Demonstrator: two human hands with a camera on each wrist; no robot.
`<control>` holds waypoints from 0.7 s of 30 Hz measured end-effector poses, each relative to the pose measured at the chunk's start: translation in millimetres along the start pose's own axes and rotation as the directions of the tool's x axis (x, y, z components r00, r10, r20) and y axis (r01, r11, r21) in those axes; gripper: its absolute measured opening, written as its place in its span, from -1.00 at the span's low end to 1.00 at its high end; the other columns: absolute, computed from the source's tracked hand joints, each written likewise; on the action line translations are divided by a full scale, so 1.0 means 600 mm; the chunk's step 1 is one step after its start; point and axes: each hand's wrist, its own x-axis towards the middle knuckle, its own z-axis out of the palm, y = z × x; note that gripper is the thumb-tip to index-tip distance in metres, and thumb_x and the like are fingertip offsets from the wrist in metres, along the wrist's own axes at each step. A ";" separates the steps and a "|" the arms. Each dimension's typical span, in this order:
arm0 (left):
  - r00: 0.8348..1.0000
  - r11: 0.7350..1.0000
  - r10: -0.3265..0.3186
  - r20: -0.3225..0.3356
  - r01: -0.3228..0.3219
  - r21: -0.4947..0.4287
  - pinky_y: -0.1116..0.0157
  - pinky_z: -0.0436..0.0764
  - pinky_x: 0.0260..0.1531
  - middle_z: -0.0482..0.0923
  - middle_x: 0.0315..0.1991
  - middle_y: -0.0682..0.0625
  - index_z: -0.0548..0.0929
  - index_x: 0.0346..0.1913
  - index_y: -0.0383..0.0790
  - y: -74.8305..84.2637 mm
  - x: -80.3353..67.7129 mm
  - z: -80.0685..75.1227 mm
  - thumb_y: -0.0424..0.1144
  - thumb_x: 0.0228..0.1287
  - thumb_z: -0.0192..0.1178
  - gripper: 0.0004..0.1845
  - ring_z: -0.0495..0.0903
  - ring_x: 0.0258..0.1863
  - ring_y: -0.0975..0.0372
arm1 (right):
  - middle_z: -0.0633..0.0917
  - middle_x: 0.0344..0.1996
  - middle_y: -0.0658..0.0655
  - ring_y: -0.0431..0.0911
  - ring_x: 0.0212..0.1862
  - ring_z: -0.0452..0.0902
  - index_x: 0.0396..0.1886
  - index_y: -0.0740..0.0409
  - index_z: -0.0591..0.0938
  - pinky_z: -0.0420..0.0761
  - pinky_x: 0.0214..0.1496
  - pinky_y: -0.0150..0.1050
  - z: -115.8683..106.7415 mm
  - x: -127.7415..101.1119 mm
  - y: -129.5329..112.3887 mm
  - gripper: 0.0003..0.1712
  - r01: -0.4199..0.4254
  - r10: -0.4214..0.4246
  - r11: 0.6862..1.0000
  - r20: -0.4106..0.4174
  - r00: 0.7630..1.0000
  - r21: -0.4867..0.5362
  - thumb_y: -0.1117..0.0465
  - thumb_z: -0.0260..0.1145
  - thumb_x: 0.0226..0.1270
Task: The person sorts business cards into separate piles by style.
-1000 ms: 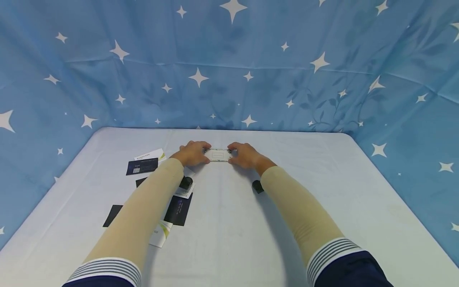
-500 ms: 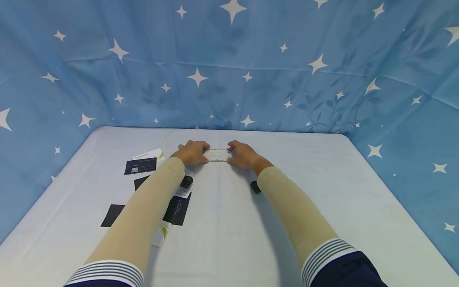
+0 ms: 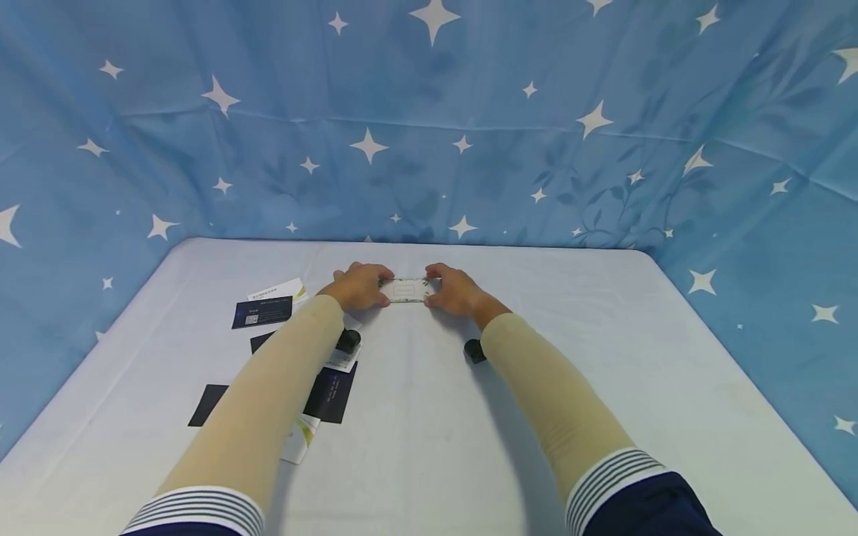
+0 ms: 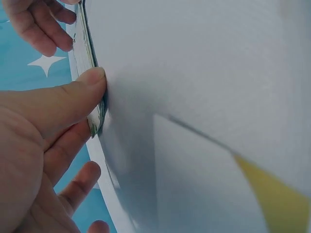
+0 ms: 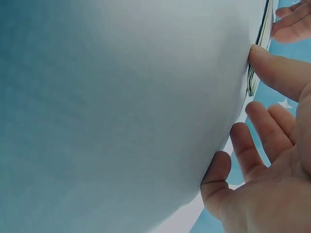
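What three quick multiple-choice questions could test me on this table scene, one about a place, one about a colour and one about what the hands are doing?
1. Where do the loose dark and white cards lie?
A. left of the person's left arm
B. right of the right arm
C. on the cloth wall

2. What colour is the star-printed cloth backdrop?
A. red
B. blue
C. green

3. How is the small white stack of cards held?
A. left hand alone
B. lying untouched
C. between both hands

Answers: 1 A, they spread along the white table there. 2 B, blue with white stars. 3 C, the left hand and right hand pinch its ends.
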 end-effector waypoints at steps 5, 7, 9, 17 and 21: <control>1.000 1.000 0.011 0.005 -0.010 -0.017 -0.11 0.15 0.22 0.42 0.37 -0.05 0.47 0.42 -0.05 -0.003 0.000 -0.003 -0.16 0.32 0.36 -0.38 0.25 0.31 -0.05 | 0.45 0.39 0.11 0.05 0.48 0.17 0.51 0.14 0.29 0.11 0.48 -0.03 -0.001 0.001 0.001 -0.22 0.008 -0.008 1.000 0.013 1.000 -0.008 0.20 0.38 0.37; 1.000 0.999 0.010 0.007 -0.009 -0.033 -0.12 0.15 0.23 0.41 0.38 -0.05 0.47 0.42 -0.04 -0.003 0.001 -0.004 -0.17 0.32 0.36 -0.38 0.25 0.31 -0.06 | 0.47 0.38 0.10 0.05 0.48 0.18 0.50 0.14 0.30 0.11 0.48 -0.03 -0.002 0.001 0.002 -0.23 0.004 -0.004 1.000 0.011 1.000 -0.008 0.19 0.38 0.37; 1.000 0.999 0.008 0.010 -0.007 -0.041 -0.12 0.15 0.24 0.40 0.38 -0.06 0.47 0.42 -0.04 -0.003 0.002 -0.005 -0.17 0.32 0.35 -0.38 0.25 0.30 -0.07 | 0.48 0.37 0.10 0.05 0.47 0.19 0.49 0.13 0.31 0.11 0.47 -0.02 -0.003 0.001 0.003 -0.24 0.001 -0.001 1.000 0.009 1.000 -0.008 0.19 0.38 0.36; 0.999 0.999 -0.026 0.034 0.027 -0.029 -0.13 0.22 0.21 0.36 0.37 -0.13 0.45 0.44 0.02 -0.003 0.003 -0.007 -0.14 0.33 0.35 -0.37 0.26 0.22 -0.15 | 0.48 0.35 0.07 0.07 0.43 0.22 0.48 0.07 0.34 0.12 0.46 0.00 -0.003 0.000 0.001 -0.25 -0.007 0.008 0.999 0.019 1.000 -0.034 0.14 0.37 0.32; 0.998 0.999 -0.037 0.043 0.038 -0.035 -0.14 0.25 0.18 0.34 0.36 -0.15 0.44 0.44 0.04 -0.003 0.000 -0.008 -0.15 0.33 0.35 -0.37 0.25 0.19 -0.17 | 0.49 0.34 0.06 0.06 0.41 0.25 0.48 0.06 0.34 0.15 0.46 0.00 0.000 0.002 0.001 -0.24 -0.005 0.006 0.999 0.021 1.000 -0.051 0.13 0.38 0.32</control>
